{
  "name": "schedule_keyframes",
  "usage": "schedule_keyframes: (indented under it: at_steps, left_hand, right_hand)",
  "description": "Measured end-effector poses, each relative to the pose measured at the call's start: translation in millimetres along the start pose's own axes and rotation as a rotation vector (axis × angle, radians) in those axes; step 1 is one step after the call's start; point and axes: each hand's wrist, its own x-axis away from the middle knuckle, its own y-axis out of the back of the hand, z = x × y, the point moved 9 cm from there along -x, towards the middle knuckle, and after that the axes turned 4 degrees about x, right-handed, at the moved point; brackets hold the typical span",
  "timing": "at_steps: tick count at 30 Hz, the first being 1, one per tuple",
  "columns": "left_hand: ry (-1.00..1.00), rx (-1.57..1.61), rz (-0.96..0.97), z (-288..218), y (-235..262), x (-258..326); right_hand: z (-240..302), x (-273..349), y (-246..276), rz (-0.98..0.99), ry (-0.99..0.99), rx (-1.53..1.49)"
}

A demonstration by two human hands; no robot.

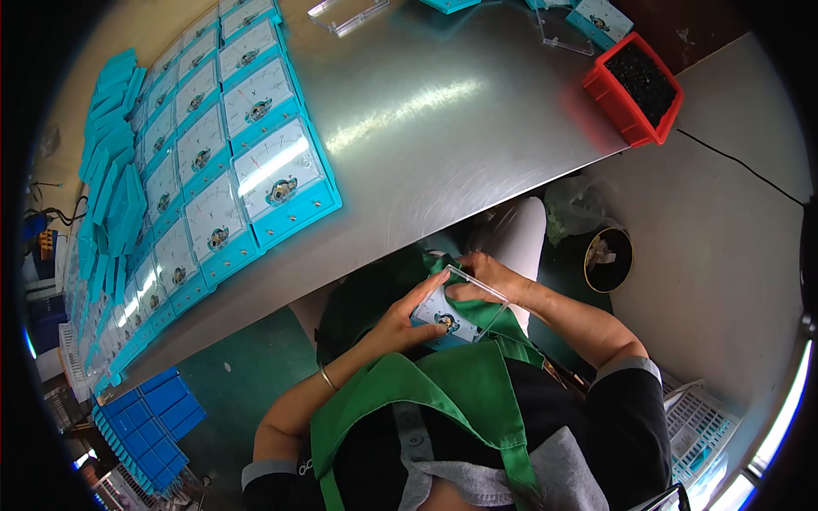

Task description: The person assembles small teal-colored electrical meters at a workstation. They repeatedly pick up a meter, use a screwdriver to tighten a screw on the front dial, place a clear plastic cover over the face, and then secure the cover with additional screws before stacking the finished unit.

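Note:
Low in front of my body, my left hand [406,324] holds a panel meter [445,318] with a white dial and a blue base. Its thumb lies across the dial's lower part. A clear plastic cover [487,292] stands tilted at the meter, and its upper left corner touches my left fingers. My right hand [492,279] is closed around a fold of my green apron [506,328], pressed against the clear cover. Cloth and cover partly hide the right fingertips.
Rows of blue meters [277,175] cover the left of the metal table [426,162], with blue plates [115,192] piled on them. A red bin [630,106] of small black parts stands at the right edge. Another clear cover [348,15] lies at the back. Blue trays [153,417] are at lower left.

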Motion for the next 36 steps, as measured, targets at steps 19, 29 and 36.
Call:
schedule_keyframes:
  at_steps: [19, 29, 36]
  left_hand:
    - [-0.02, 0.082, -0.008, 2.3, 1.4, 2.8]
    - [-0.052, 0.029, -0.014, -2.0, 2.3, 4.7]
    - [-0.131, -0.047, -0.045, -35.7, -1.3, 10.4]
  right_hand:
    - [-15.0, 7.6, 5.5, -0.101, -0.028, -0.451]
    - [-38.8, 12.5, 34.9, -0.362, -0.046, -0.404]
    - [-44.6, 108.9, 156.1, -1.168, 0.111, 0.099]
